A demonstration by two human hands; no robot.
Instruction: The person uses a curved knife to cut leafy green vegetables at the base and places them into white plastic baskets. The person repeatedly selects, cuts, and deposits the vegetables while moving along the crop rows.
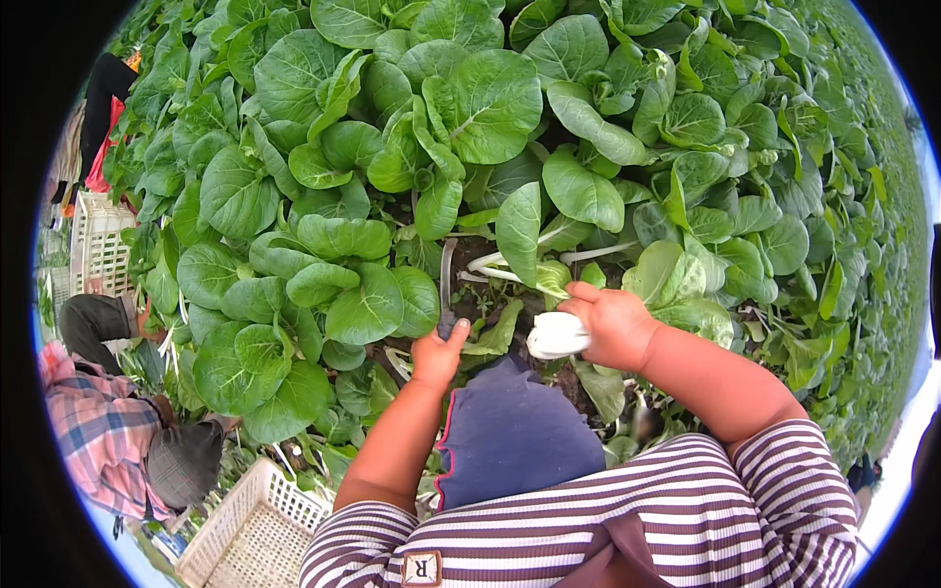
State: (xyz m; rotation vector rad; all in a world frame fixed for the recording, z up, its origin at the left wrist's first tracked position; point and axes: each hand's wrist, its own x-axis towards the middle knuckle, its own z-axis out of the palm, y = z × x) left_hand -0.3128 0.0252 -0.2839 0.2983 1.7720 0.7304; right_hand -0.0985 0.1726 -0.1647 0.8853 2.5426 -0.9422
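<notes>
My left hand [435,361] grips the dark handle of a harvest knife [447,275]. Its narrow metal blade points away from me, beside the leaves of a standing bok choy [334,275]. In my right hand [614,327] is a cut bok choy [559,334], its white base turned towards my left hand. My fingers hide part of its stalks and leaves. Just beyond, a pale stalk with a green leaf [519,231] leans over bare soil. A loose leaf [500,331] lies between my hands.
Dense leafy greens [470,95] spread ahead and to the right. A white plastic crate [265,536] stands at lower left, and another crate [101,242] farther left. A person in a plaid shirt [106,434] bends over at the left. Dark blue cloth [522,434] covers my lap.
</notes>
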